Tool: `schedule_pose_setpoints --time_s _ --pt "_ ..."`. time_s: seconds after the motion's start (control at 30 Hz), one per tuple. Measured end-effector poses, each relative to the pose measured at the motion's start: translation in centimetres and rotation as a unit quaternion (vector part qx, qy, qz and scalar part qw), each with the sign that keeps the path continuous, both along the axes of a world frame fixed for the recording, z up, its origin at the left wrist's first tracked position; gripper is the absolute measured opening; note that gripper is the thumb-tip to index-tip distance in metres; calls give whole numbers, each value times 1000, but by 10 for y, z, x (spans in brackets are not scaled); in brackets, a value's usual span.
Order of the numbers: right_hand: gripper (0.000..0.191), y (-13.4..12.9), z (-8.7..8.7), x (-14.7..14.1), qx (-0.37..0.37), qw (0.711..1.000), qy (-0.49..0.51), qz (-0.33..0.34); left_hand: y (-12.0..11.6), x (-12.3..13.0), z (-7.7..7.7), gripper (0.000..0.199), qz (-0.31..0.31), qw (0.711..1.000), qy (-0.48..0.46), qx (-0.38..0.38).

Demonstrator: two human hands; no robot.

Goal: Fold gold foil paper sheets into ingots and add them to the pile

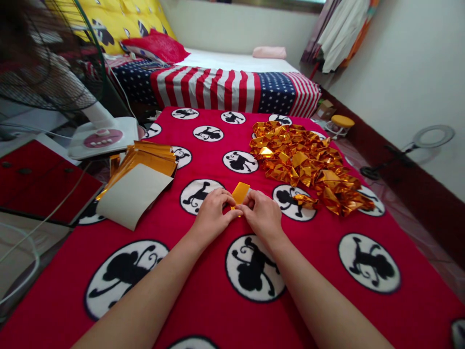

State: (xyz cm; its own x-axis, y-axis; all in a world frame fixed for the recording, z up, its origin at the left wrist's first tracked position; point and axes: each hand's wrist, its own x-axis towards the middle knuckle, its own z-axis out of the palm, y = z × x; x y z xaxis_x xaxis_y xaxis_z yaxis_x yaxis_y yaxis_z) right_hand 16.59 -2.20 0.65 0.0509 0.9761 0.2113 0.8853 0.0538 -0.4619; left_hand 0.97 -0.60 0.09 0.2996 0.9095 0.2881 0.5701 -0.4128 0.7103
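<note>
A small folded piece of gold foil paper (240,192) is held between both hands at the middle of the red cloth (207,160). My left hand (215,209) pinches its lower left side, thumb and fingers together. On the other side, my right hand (262,209) grips the right edge, its thumb close to the left thumb. To the left lies a stack of gold foil sheets (150,159), with a sheet's pale back (134,194) facing up on top. A heap of folded gold foil pieces (298,155) spreads over the right side, one piece (305,201) at its near edge.
A white fan base (103,138) stands left of the foil stack, its wire cage above. Beyond the cloth is a bed with a stars-and-stripes cover (218,89). Along the right wall are a yellow stool (342,121) and a ring-shaped stand (434,137).
</note>
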Motion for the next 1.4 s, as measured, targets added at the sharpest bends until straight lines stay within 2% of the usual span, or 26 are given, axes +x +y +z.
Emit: schedule_pose_setpoints --time_s 0.1,0.3,0.47,0.67,1.17,1.27,1.4 --pt "21 0 0 0 -5 1000 -8 2 5 -3 1 12 -5 1000 -7 -7" --pt "22 0 0 -1 -3 1000 -2 -2 10 -1 1 11 64 998 28 -6" --pt "22 0 1 -2 -6 1000 -2 -3 10 2 0 10 83 996 30 -18" --pt "24 0 -1 -1 0 1000 3 -2 6 -1 -1 9 58 997 40 -5" --pt "21 -1 1 -1 -4 1000 22 -3 6 -6 5 26 6 998 56 -19" --pt "22 -1 1 -1 -6 1000 18 -1 8 -6 2 22 15 998 52 -12" --pt "22 0 0 -1 -4 1000 4 -2 11 -2 0 8 67 996 59 -17"
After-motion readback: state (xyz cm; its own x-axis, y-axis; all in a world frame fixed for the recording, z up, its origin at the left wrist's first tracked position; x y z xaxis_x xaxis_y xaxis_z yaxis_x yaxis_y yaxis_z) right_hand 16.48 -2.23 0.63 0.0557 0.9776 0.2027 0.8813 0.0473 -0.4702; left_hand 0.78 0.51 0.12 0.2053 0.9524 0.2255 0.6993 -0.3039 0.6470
